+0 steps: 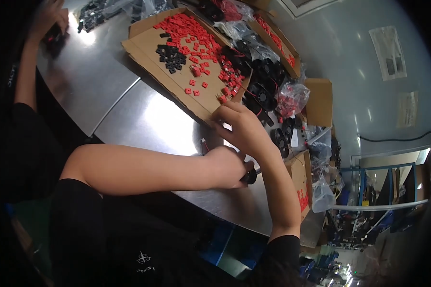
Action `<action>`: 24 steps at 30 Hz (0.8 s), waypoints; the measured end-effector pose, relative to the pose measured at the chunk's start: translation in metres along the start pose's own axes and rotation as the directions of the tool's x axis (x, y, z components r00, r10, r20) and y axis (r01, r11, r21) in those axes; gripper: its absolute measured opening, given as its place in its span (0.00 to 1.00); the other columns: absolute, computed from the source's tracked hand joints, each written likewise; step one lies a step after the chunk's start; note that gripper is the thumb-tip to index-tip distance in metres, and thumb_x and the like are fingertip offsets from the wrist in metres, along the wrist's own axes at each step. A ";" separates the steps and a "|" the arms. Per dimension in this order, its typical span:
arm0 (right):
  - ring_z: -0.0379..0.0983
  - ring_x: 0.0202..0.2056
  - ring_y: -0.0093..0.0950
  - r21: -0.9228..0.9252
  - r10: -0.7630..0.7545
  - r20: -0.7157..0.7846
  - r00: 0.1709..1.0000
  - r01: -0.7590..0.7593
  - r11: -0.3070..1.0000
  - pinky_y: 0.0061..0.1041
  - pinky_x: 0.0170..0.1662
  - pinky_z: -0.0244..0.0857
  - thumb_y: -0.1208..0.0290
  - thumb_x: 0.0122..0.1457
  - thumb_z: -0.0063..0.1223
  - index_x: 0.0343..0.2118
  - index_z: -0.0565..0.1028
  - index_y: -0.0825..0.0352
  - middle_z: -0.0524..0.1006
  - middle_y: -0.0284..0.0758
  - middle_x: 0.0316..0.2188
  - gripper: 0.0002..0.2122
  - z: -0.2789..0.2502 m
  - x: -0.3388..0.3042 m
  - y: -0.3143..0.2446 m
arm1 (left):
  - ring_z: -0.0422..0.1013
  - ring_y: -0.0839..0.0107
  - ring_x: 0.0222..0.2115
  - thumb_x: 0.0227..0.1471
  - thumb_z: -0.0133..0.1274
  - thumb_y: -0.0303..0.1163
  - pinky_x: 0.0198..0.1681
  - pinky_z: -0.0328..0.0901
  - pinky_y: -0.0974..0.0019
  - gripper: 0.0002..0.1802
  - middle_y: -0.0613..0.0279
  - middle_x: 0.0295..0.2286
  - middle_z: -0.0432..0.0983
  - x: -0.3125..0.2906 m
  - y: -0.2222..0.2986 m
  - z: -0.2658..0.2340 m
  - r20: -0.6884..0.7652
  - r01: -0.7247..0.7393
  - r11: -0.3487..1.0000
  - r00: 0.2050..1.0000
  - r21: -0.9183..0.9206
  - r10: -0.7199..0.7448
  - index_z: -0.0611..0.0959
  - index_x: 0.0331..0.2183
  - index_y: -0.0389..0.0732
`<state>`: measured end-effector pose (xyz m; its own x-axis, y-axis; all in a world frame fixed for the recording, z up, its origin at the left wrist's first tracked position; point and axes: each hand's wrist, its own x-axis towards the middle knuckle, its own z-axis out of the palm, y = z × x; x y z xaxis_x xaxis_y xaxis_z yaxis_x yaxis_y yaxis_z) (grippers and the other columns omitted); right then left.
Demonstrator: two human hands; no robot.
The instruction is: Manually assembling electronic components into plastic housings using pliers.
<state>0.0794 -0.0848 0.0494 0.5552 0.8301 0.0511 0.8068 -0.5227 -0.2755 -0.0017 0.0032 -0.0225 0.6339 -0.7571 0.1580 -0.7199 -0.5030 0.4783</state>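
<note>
My left hand (225, 167) is closed around a black part (249, 177), its round edge poking out past the fingers; most of it is hidden in the palm. A thin wire with a white connector (204, 143) shows just beyond this hand. My right hand (239, 125) is curled at the near corner of a shallow cardboard tray (177, 98). Its thumb and fingertips are drawn together, and what they hold, if anything, is too small to make out. Many small red plastic pieces (196, 43) and a cluster of black pieces (171, 58) lie in the tray.
Black fans (261, 95) with wires and plastic bags (292, 98) crowd the table right of the tray. Another cardboard tray (299, 172) stands at the right. At the far left, another person's hand (48, 21) is over the metal table (86, 91).
</note>
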 end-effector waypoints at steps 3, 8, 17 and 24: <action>0.76 0.37 0.30 0.182 0.151 -0.197 0.969 -0.115 0.977 0.25 0.45 0.69 0.84 0.50 0.61 0.36 0.76 0.71 0.77 0.36 0.34 0.10 -0.020 -0.048 -0.003 | 0.80 0.53 0.35 0.57 0.54 0.58 0.36 0.74 0.53 0.34 0.49 0.37 0.79 -0.005 0.000 -0.004 -0.048 0.011 1.000 0.999 0.020 -0.010 0.77 0.53 0.40; 0.75 0.31 0.18 0.435 0.700 -0.078 0.710 -0.607 0.665 0.21 0.37 0.69 0.74 0.58 0.64 0.37 0.78 0.70 0.79 0.29 0.29 0.08 0.012 -0.145 0.035 | 0.79 0.52 0.33 0.59 0.52 0.60 0.35 0.74 0.53 0.35 0.49 0.37 0.78 -0.005 0.000 -0.003 -0.060 0.013 1.000 0.998 0.020 -0.012 0.75 0.56 0.42; 0.78 0.40 0.26 0.380 0.545 -0.226 0.807 -0.442 0.813 0.24 0.45 0.69 0.76 0.58 0.62 0.41 0.80 0.70 0.80 0.36 0.39 0.09 0.011 -0.181 0.040 | 0.78 0.55 0.30 0.57 0.56 0.57 0.31 0.74 0.57 0.36 0.51 0.34 0.77 -0.005 0.005 -0.015 -0.026 0.027 0.997 0.999 0.066 -0.025 0.75 0.57 0.41; 0.78 0.38 0.31 0.321 0.575 -0.170 0.800 -0.507 0.800 0.27 0.43 0.69 0.76 0.56 0.64 0.39 0.81 0.67 0.79 0.37 0.35 0.08 0.015 -0.183 0.043 | 0.74 0.56 0.33 0.55 0.59 0.53 0.35 0.70 0.55 0.36 0.55 0.32 0.73 0.001 0.014 -0.026 0.097 0.104 0.994 0.990 0.021 -0.106 0.73 0.61 0.46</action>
<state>0.0088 -0.2563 0.0135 0.9427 0.3304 0.0458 0.2991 -0.7766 -0.5544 -0.0037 0.0060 0.0070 0.6760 -0.7366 0.0218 -0.6557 -0.5877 0.4740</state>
